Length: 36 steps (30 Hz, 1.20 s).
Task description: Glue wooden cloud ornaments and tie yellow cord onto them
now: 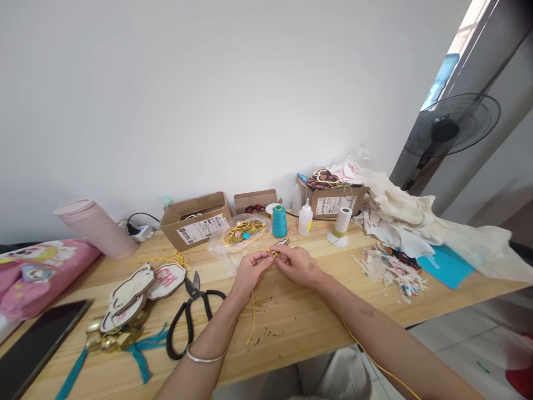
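Note:
My left hand (251, 271) and my right hand (300, 265) meet over the middle of the table, fingertips almost touching. Both pinch a thin yellow cord (252, 318), whose loose end hangs down below my left hand. More of this cord runs under my right forearm and off the table's front edge. Just behind my right fingers shows the edge of a small flat piece (283, 242) with a dark rim; most of it is hidden. Left of my left forearm lie black-handled scissors (194, 303), blades apart.
Behind my hands stand a teal thread cone (279, 222), a white glue bottle (305, 219) and a white spool (342, 221). Cardboard boxes (195, 222) line the wall. Wooden plaques (131, 289) and brass bells (109, 340) lie left, fabric scraps (393, 269) right.

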Tool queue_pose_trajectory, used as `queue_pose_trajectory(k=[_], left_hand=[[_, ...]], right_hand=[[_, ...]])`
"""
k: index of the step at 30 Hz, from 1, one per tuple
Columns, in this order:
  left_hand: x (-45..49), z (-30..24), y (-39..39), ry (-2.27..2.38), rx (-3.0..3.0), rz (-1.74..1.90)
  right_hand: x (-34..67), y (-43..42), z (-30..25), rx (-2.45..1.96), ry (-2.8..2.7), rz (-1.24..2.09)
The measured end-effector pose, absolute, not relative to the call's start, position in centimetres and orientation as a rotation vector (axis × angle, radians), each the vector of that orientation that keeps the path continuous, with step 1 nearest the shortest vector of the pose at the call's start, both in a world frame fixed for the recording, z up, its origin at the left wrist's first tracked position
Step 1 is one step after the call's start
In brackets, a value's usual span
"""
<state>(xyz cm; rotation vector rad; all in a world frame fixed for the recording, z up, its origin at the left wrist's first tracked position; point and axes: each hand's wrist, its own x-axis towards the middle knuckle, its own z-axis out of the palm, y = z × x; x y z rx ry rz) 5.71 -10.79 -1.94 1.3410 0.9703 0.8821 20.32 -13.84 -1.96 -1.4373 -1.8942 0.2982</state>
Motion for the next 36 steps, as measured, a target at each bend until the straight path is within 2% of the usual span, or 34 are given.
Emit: queue_pose_trajectory(k=[11, 21, 36], left_hand=[[5.57, -1.59, -10.71, 0.924, 1.122, 0.881], [5.38, -2.26, -10.26, 1.004, 1.083, 0.968], [5.87, -1.77, -10.57, 0.938, 1.059, 1.079]], right_hand=[[20.8, -13.53, -1.93, -1.335, -1.948, 0.093], [20.97, -13.22, -2.26, -1.214, -1.956, 0.085], [20.93, -13.16, -2.09, -1.273, -1.858, 0.069]])
